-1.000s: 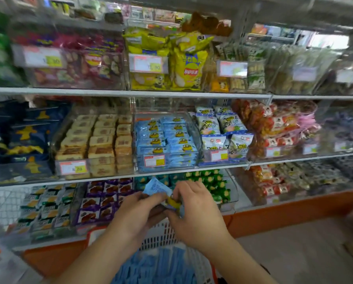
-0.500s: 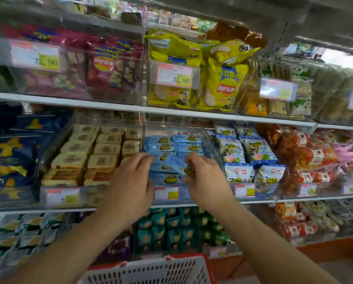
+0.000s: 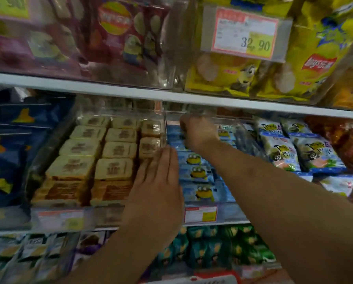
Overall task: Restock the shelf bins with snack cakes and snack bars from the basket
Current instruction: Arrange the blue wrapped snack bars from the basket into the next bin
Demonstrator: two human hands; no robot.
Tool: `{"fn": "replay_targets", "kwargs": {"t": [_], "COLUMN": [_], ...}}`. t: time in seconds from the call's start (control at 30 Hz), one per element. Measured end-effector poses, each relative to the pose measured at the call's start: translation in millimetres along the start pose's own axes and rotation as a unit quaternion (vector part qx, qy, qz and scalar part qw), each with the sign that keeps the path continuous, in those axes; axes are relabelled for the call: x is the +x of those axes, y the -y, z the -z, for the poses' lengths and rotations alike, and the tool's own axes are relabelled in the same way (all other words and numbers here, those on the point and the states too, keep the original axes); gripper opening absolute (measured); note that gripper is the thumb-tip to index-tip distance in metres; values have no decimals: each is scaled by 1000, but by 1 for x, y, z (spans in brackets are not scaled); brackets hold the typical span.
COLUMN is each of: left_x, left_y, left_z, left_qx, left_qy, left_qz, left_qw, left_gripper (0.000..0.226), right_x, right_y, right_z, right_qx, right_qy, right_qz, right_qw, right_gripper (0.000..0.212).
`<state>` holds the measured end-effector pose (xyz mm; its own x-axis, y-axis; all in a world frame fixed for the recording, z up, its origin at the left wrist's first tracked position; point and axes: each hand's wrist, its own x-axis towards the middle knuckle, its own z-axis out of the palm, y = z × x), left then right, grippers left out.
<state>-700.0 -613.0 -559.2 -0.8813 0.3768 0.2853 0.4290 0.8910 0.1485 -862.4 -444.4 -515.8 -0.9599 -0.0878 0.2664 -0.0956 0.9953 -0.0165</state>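
Blue snack cake packs [image 3: 198, 173] with a yellow cartoon figure lie stacked in a clear bin [image 3: 231, 212] on the middle shelf. My right hand [image 3: 198, 134] reaches to the back of this bin, fingers curled down on a blue pack there. My left hand [image 3: 157, 191] lies flat with straight fingers at the bin's front left corner, its fingertips at the divider. It holds nothing. Only a strip of the white and red basket [image 3: 212, 279] rim shows at the bottom edge.
Tan wrapped cakes [image 3: 114, 150] fill the bin to the left. White and blue panda packs [image 3: 306, 152] sit to the right. The upper shelf edge [image 3: 130, 93] runs just above my right hand, with yellow chip bags [image 3: 294, 68] above it. Green packs [image 3: 222, 247] fill the lower shelf.
Both hands rose from the basket to the middle shelf. The right hand has gone deeper into the blue bin; the left has flattened at the bin's front. The view has moved closer.
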Motion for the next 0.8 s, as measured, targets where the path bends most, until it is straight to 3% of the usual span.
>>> {"fn": "replay_targets", "kwargs": {"t": [0.13, 0.33, 0.47, 0.63, 0.8], "left_x": [-1, -3, -4, -1, -22], "left_y": [2, 1, 2, -3, -14], "left_z": [-1, 1, 10, 29, 52], "left_qx": [0, 8, 23, 9, -66], "left_qy": [-21, -14, -3, 36, -10], "left_qz": [-3, -14, -9, -4, 0], "left_qw": [1000, 1000, 1000, 999, 998], "left_gripper": [74, 75, 75, 81, 75], "right_x": [-4, -17, -40, -109, -220], "right_y": [5, 5, 3, 0, 10], "right_z": [-2, 10, 30, 55, 69], "right_qx": [27, 50, 103, 209, 258], "right_qy": [-2, 52, 37, -32, -24], "right_qz": [-9, -10, -28, -101, -117], "right_qw": [1000, 997, 994, 972, 959], "right_gripper": [24, 44, 58, 37, 28]}}
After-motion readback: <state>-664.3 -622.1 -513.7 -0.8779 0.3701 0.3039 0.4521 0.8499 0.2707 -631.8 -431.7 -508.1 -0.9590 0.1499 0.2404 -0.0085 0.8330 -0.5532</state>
